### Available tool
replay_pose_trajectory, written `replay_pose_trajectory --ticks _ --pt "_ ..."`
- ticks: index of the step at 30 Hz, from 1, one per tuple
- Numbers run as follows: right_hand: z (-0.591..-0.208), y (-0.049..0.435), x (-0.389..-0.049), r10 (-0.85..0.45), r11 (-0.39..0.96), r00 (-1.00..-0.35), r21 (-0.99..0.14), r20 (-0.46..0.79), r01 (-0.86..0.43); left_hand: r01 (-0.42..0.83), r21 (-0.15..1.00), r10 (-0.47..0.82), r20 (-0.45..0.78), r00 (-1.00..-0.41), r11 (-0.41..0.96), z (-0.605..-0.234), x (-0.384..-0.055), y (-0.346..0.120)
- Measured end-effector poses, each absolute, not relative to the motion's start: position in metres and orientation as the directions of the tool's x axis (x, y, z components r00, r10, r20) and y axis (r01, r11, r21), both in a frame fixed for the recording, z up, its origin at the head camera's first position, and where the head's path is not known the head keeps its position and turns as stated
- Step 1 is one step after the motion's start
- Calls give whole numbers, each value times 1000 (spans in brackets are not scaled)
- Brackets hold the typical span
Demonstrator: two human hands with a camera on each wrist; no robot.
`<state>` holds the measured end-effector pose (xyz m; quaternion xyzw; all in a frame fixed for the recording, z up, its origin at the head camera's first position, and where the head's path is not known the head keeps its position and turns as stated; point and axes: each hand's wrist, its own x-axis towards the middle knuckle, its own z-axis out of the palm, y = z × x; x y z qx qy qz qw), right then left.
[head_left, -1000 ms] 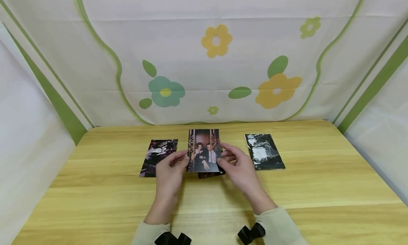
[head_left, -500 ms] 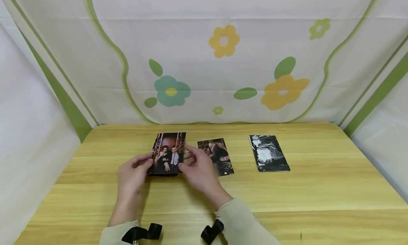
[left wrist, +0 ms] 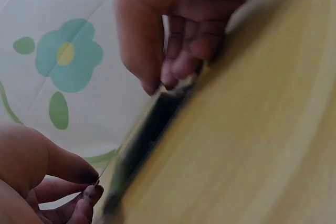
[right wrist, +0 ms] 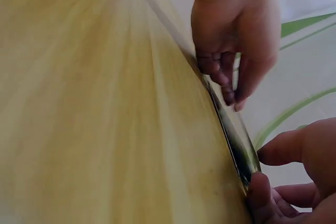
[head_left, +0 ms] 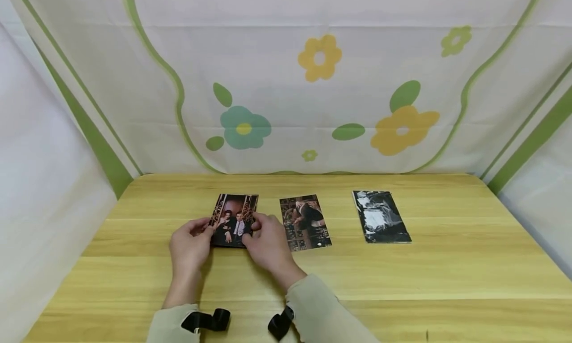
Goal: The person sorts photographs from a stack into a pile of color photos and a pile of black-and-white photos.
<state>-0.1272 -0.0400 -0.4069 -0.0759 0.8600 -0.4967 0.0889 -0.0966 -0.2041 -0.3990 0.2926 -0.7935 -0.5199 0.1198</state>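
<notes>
Between my hands is a glossy photo card [head_left: 233,216] showing two dressed-up people in front of scrolled metalwork. My left hand [head_left: 191,244] pinches its left edge between thumb and fingers. At the opposite edge, my right hand [head_left: 270,244] pinches it the same way. The card lies low over the left spot on the table, covering the dark photo there. In the left wrist view, the dark edge of the photo cards [left wrist: 147,132] runs close along the wood, with fingertips at both ends.
Another photo card [head_left: 306,223] lies to the right of my right hand. Farther right rests a small stack of black-and-white photo cards [head_left: 383,217]. Behind the wooden table [head_left: 357,278] hangs a white flowered cloth [head_left: 277,80].
Both hands have carried the photo card leftward from over the middle card, then lowered it onto the left spot. The middle card is uncovered now.
</notes>
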Motion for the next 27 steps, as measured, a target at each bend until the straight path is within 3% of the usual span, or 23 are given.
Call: replay_pose_trajectory --ticks 7,17,27 --pt "-407 -46 -124 -196 541 -978 -840 -72 -46 -340 899 -598 -116 -793 277 -404 -98 -204" --pt "-402 -12 -120 -188 369 -979 -929 -77 2 -332 926 -606 -160 -779 182 -383 -97 -198" --pt "-382 64 -127 -71 351 -993 -934 -92 62 -283 942 -376 -201 -905 177 -370 -93 -144"
